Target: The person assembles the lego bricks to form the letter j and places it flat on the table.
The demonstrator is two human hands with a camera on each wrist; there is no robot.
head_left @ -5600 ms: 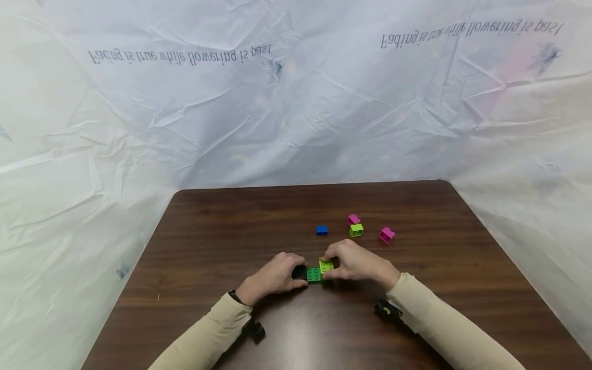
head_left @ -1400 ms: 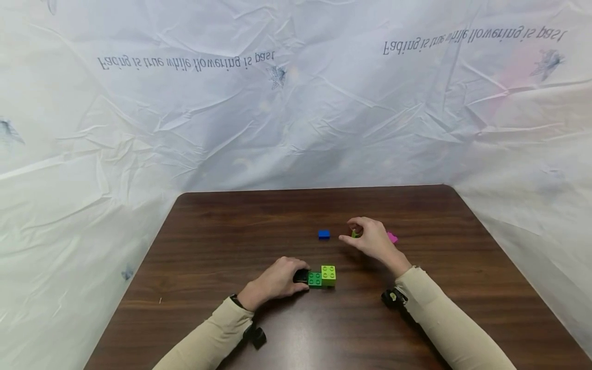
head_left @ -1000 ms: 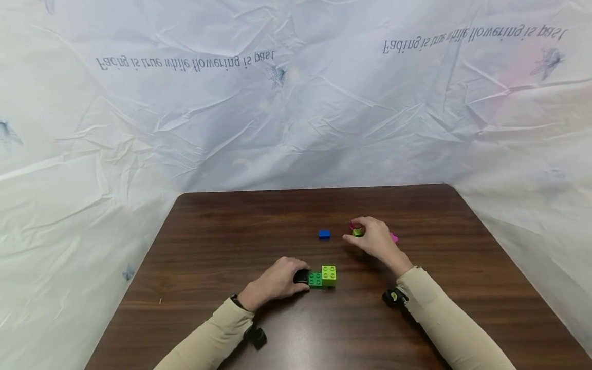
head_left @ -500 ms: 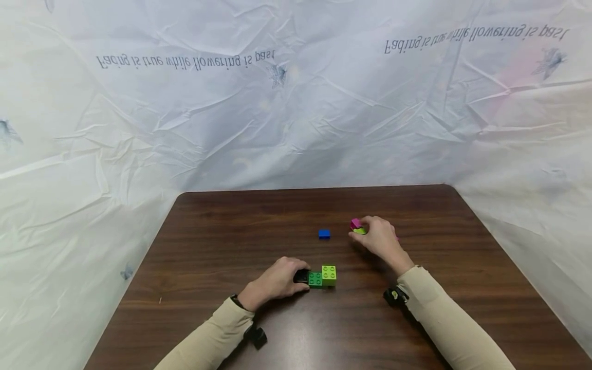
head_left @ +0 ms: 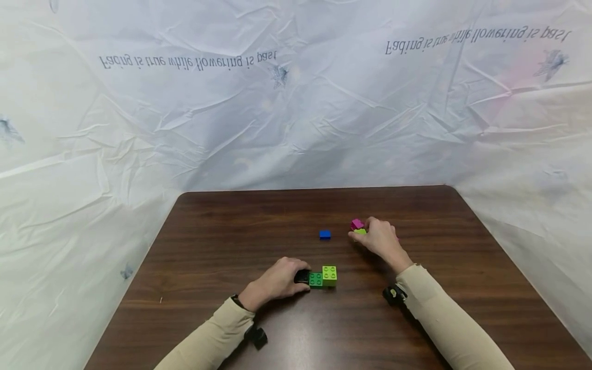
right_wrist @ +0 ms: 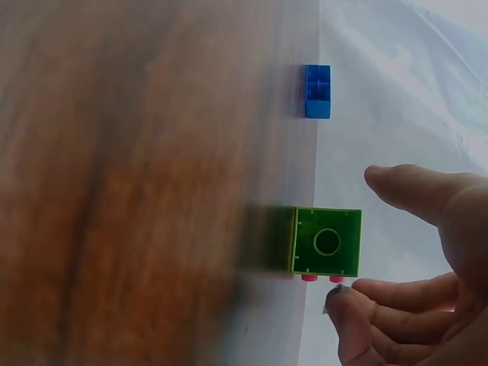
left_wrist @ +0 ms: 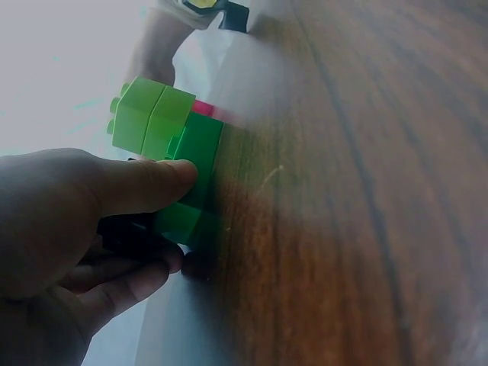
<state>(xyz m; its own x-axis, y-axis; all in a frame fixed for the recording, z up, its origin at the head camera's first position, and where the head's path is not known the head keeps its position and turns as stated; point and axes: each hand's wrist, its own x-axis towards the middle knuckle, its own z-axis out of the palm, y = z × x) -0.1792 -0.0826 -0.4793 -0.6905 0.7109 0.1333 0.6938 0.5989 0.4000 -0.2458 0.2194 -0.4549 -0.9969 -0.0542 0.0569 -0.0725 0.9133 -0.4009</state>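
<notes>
My left hand (head_left: 277, 278) grips a joined row of toy building bricks at its left end, around a black brick (head_left: 301, 276). A dark green brick (head_left: 316, 279) comes out beside it, carrying a lime brick (head_left: 329, 275) at the right end. In the left wrist view the thumb lies along the green side. My right hand (head_left: 380, 239) is spread around a loose lime brick (right_wrist: 327, 242), its hollow underside facing the right wrist camera. The thumb stands apart from that brick; a fingertip is close to its lower edge. A pink brick (head_left: 357, 224) sits just behind.
A blue brick (head_left: 325, 235) lies left of the right hand. Another pink brick is nearly hidden behind that hand. The brown table (head_left: 222, 221) ends at a hanging white sheet (head_left: 296, 133) at the back and sides.
Since the earliest frame, my right hand has left the lime brick on the row and reached the loose bricks. Lately it has shifted slightly right, uncovering the pink brick. My left hand keeps its grip.
</notes>
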